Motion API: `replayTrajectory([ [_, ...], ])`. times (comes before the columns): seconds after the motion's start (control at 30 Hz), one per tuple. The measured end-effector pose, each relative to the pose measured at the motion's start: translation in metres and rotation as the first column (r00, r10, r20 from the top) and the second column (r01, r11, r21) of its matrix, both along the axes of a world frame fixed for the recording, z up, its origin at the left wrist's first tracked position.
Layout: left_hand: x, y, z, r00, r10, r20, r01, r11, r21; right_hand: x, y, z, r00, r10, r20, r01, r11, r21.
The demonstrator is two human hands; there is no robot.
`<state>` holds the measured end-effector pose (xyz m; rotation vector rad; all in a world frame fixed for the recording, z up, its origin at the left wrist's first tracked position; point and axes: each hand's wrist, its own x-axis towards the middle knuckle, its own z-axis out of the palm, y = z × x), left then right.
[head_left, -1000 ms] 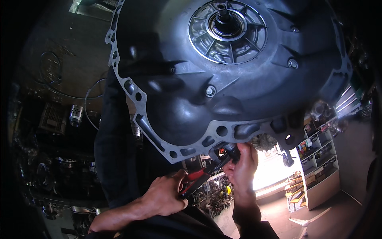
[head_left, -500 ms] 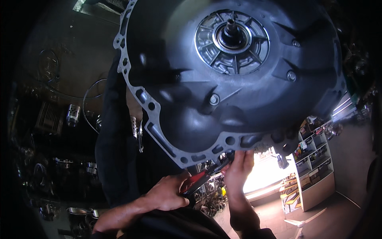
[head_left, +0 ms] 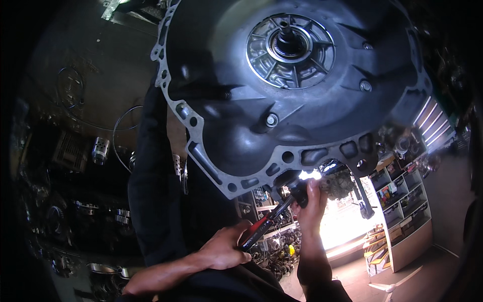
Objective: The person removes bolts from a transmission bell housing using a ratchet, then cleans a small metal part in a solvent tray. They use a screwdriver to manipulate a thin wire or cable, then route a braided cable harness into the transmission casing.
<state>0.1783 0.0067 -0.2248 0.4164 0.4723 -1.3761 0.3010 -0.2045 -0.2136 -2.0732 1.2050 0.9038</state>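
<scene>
A large grey metal housing fills the upper view, with a ribbed center hub and protruding shaft. Below its flanged rim, my left hand is closed on the red-and-black handles of a plier-like tool. The tool's dark end reaches up to a small black part under the rim. My right hand is closed around that black part, its thumb uppermost; its other fingers are largely hidden.
Dark clothing, whose I cannot tell, hangs left of the housing. Metal parts and cables lie at left. A shelving unit stands at right beside a bright opening. A fan shows at lower right.
The housing sits higher in view than half a second ago, showing more of the black part beneath it. Both my hands keep their grips, shifted slightly right.
</scene>
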Motion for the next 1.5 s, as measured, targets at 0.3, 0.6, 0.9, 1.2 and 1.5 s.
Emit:
replayTrajectory([
  [0.3, -0.035, -0.037, -0.015, 0.964, 0.246, 0.097, -0.242, 0.969, -0.047, 0.017, 0.019, -0.006, 0.506, 0.849, 0.153, -0.840, 0.526, -0.135],
  [0.6, -0.053, -0.083, -0.043, 0.911, 0.301, 0.282, -0.323, 0.946, 0.036, 0.026, 0.000, -0.023, 0.155, 0.900, 0.407, -0.966, 0.225, -0.128],
  [0.9, -0.038, -0.041, -0.021, 0.971, 0.142, 0.193, -0.164, 0.981, 0.102, 0.009, -0.023, -0.017, 0.424, 0.879, 0.216, -0.892, 0.447, -0.066],
  [1.2, -0.013, -0.013, -0.006, 0.990, 0.016, 0.141, -0.030, 0.994, 0.101, -0.009, -0.055, -0.002, -0.162, 0.986, -0.034, -0.946, -0.165, -0.278],
  [1.5, -0.003, 0.004, -0.001, 0.998, -0.019, 0.055, 0.019, 1.000, 0.006, -0.011, -0.045, -0.001, 0.628, 0.778, 0.013, -0.775, 0.627, -0.081],
])
